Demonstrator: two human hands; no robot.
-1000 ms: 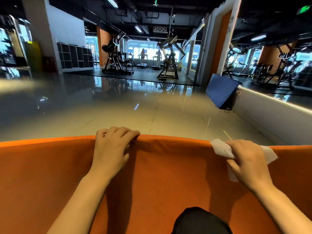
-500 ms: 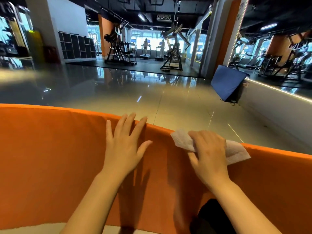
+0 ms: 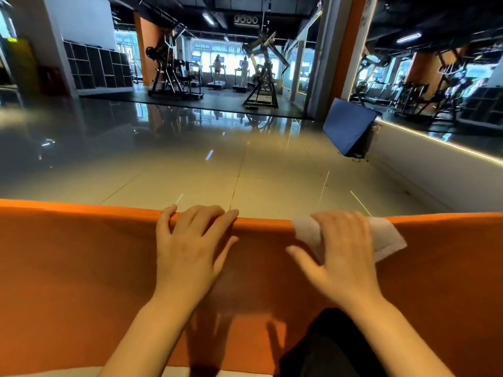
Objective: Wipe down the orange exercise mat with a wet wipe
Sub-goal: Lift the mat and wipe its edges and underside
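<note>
**mat_guy:** Pressing flat, that's the right hand [image 3: 344,257]. Its grip isn't closed round anything: fingers straight, pinning the white wet wipe [image 3: 386,236] on the top edge of the orange mat [image 3: 81,268]. The wipe sticks out on both sides of the fingers.

**q_lurker:** and the other one?

**mat_guy:** The left hand [image 3: 190,248] sits just beside it on the same edge, with no wipe in it. Fingers bend over the rim, but I can't tell how hard that grip is. Beyond both hands there's glossy tile floor [image 3: 190,170], with a blue pad [image 3: 347,129] leaning off to the right.
</note>
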